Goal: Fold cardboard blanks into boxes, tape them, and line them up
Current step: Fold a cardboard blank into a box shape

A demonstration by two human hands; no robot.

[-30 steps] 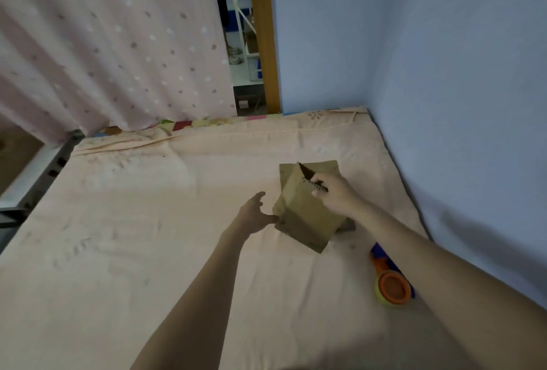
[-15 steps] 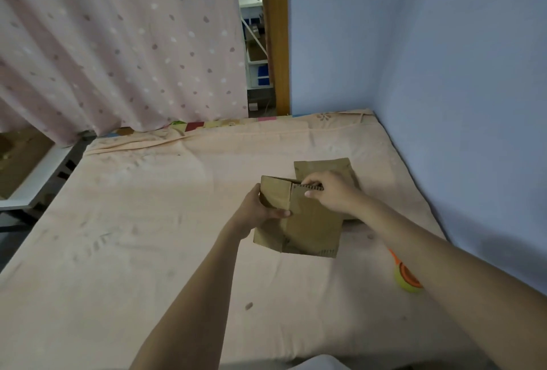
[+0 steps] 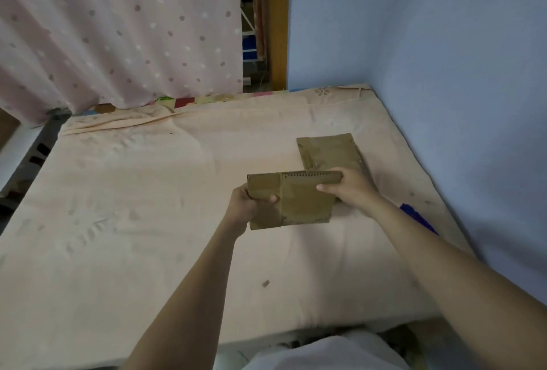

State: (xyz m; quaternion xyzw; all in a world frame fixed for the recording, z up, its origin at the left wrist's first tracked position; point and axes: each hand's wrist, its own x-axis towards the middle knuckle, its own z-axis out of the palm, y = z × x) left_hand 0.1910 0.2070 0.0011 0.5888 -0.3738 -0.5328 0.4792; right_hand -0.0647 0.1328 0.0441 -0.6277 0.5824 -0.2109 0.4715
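Cardboard blank (image 3: 293, 201), flat and untaped, is held just above the middle of the bed (image 3: 133, 192), gripped at both ends. Left hand (image 3: 251, 207) pinches its left panel, thumb on the near face; right hand (image 3: 349, 189) clasps the perforated top edge, thumb in front and fingers curled behind. Both forearms reach forward from the bed's near edge. Another flat cardboard piece (image 3: 328, 152) lies toward the far right corner; no finished box is visible, so folding, taping and lining up all appear to lie ahead.
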